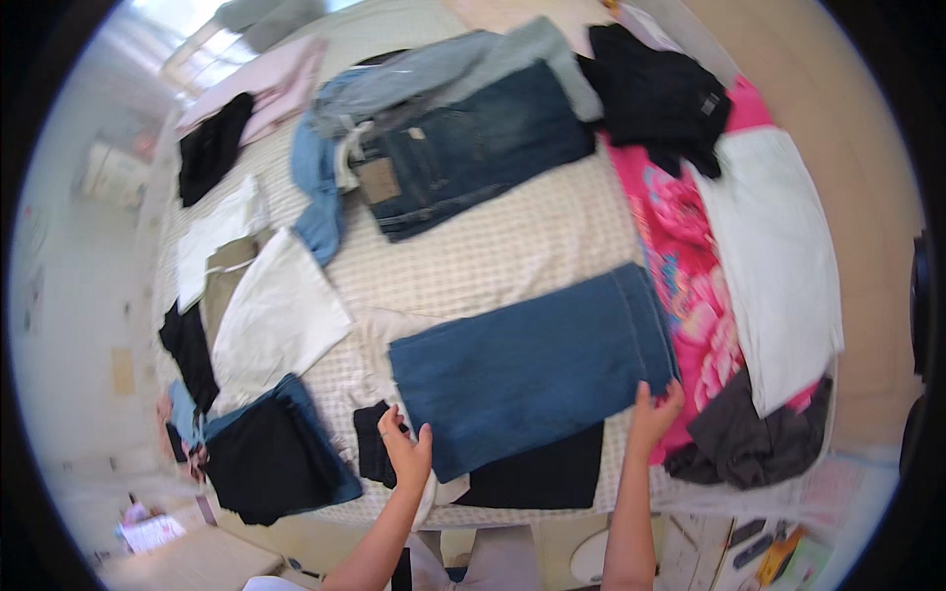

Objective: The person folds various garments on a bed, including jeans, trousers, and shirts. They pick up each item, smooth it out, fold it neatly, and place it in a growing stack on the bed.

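A folded piece of blue denim (pixel 525 362), apparently trousers, lies flat on the bed in front of me, with stitched lines near its right end. My left hand (pixel 406 447) is beside its lower left corner, thumb and fingers apart, with nothing visible in it. At the lower right corner, my right hand (pixel 656 417) has thumb and fingertips against the denim's edge; whether they pinch it is not clear. Partly covered by the denim is a folded black garment (pixel 536 469). Another dark garment with a ribbed part (pixel 373 443) lies just beyond my left hand.
Folded dark jeans (pixel 480 144) with a tag lie on a checked bedspread (pixel 473 255). Black shorts (pixel 270 458) and a white garment (pixel 277 318) are at left. On the right are a pink floral cloth (pixel 676 203), white trousers (pixel 776 258) and a dark grey garment (pixel 754 436).
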The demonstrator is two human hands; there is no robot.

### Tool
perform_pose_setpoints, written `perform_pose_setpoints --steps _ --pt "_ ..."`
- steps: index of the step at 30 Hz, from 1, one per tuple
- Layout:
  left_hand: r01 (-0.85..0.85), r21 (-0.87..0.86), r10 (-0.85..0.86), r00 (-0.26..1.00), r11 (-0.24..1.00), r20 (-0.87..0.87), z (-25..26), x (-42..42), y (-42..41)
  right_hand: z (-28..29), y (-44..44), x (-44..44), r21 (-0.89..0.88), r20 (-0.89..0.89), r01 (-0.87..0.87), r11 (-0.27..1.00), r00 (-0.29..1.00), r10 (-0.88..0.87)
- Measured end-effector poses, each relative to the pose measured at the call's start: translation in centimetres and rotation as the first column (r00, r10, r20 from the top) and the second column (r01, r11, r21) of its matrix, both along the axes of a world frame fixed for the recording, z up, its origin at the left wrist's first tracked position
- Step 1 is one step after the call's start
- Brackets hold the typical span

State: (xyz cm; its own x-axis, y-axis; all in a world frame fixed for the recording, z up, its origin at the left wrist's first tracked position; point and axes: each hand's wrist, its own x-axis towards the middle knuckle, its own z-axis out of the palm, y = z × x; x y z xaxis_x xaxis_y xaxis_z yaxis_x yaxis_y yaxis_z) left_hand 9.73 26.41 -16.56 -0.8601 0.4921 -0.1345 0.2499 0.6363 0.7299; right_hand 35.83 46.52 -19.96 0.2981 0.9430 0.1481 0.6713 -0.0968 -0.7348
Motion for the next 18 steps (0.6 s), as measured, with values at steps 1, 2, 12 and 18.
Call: perform_pose_setpoints --steps 1,2,12,18 --pt "-0.045 -0.029 0.047 0.997 0.999 0.066 -0.6 -1.3 -0.6 -0.3 0.6 -0.1 -0.096 -0.117 0.124 0.988 0.984 -0.135" --pt "0.014 -0.012 -0.015 1.0 1.0 -0.027 -1.8 -3.1 -0.7 -1.1 1.0 0.0 -0.073 -0.122 0.182 0.981 0.974 -0.19" --pt "0.663 -0.158 -0.619 0.743 0.731 0.255 -2.3 -16.4 7.8 -1.6 -8.3 -4.4 -0.612 -0.776 -0.326 0.721 0.425 -0.466" --pt "0.79 -0.177 -0.704 0.605 0.587 0.372 -1.2 -17.3 8.5 -1.1 -20.4 -14.3 -0.724 -0.656 -0.542 0.427 0.347 -0.671"
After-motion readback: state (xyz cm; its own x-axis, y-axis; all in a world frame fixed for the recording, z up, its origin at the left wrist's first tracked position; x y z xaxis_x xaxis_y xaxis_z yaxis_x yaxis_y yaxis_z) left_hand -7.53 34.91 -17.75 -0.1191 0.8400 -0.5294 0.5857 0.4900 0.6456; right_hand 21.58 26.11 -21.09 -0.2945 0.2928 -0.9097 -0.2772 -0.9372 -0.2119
